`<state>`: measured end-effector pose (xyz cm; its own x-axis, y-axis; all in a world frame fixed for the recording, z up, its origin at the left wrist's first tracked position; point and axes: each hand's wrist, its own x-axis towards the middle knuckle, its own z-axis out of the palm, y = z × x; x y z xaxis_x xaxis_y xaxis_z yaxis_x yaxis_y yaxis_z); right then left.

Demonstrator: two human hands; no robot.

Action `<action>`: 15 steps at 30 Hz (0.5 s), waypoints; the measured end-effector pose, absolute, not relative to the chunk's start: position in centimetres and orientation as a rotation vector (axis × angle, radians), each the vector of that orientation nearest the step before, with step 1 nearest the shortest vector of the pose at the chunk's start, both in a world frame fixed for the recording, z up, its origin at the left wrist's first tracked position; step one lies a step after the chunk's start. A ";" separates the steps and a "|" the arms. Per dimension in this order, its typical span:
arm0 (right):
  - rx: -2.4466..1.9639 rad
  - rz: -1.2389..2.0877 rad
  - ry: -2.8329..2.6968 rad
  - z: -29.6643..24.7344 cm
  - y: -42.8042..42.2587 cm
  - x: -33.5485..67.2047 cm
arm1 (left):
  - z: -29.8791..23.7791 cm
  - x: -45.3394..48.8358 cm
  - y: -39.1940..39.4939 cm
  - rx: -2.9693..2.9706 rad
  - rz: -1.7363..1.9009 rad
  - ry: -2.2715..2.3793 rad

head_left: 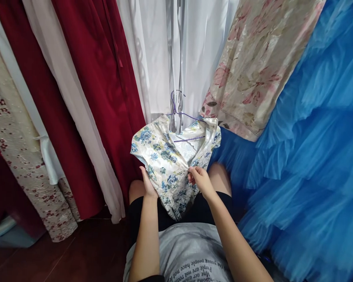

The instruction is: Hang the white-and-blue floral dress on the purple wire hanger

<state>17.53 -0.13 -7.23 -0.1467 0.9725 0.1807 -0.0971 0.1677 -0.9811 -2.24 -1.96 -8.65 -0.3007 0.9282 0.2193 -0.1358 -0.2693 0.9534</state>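
A cream short-sleeved top (164, 156) with blue flowers lies across my lap in the head view. A thin purple hanger (174, 105) sits inside its shoulders, the hook pointing away from me. My right hand (200, 181) pinches the front of the top at the bottom of the V-neckline. At the garment's left side rests my left hand (149, 185), its thumb stretched out off the cloth. The other fingers of that hand are mostly hidden beneath the fabric.
Long garments hang around me: dark red cloth (97, 78) at left, white fabric (200, 51) ahead, a pink-flowered piece (253, 70) and blue ruffled tulle (320, 168) at right. A pale bin (13, 235) stands on the dark tiled floor (85, 250).
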 end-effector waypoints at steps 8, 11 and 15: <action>-0.941 1.259 -1.311 -7.9 -0.7 18.1 | -8.8 -1.7 -2.0 1.167 2.242 1.678; -0.932 1.269 -1.328 -8.2 -0.8 18.0 | -10.1 1.0 -3.0 1.407 2.081 1.724; -0.859 1.273 -1.457 -8.6 -0.9 17.9 | -12.0 4.9 -3.1 1.765 1.709 1.406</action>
<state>17.89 -0.94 -8.64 -0.2695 0.9381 0.2174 -0.0893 0.2004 -0.9756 4.93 -3.13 -12.01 -0.1930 0.7889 0.5834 0.4200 -0.4709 0.7758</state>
